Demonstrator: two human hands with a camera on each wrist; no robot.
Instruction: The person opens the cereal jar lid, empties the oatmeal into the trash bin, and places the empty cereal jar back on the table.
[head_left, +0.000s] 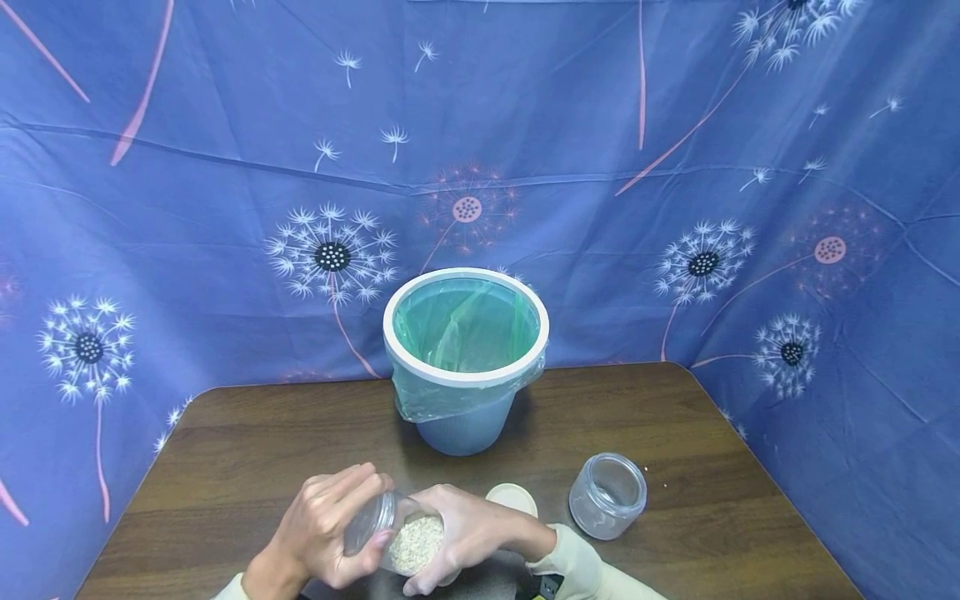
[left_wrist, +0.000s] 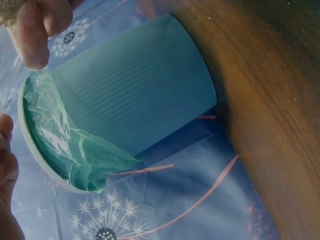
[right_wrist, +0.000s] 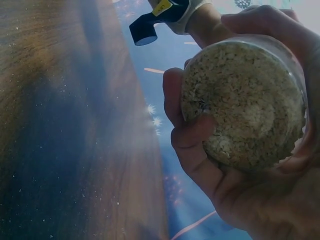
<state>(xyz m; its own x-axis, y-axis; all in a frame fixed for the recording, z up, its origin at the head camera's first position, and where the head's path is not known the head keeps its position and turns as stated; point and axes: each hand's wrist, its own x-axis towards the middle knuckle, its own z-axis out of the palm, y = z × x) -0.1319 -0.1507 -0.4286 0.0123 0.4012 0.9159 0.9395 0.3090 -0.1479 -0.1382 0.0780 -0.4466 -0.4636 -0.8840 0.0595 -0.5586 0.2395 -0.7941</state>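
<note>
Nearest are 2 bare hands. The left hand has its fingers and thumb wrapped around a clear, see-through container; whether this is a separate piece or part of the neighbouring jar, I cannot tell. The right hand curls around a clear, round, straight-walled jar holding pale, flat flakes, like rolled oats. The jar lies tilted in that grip, within the right palm and fingers and just beside the left thumb; the right wrist view shows flakes packed against its round end.

The jar's wall looks stiff and smooth, so it is probably somewhat slippery and, if glass, fragile; the material is unclear. It likely has a moderate weight from its contents, and a full wrap around the body seems the surest hold. The flakes look light, dry and loose.

Just past the right hand, a flat, round, off-white lid lies on the dark brown wood-grain counter. To its right stands a second clear, wide-mouthed jar, with 2 or so pale specks near it.

Farther back stands a blue, ribbed bucket with a white rim and a thin green plastic liner folded over it. Behind hangs a blue dandelion-print cloth.
</note>
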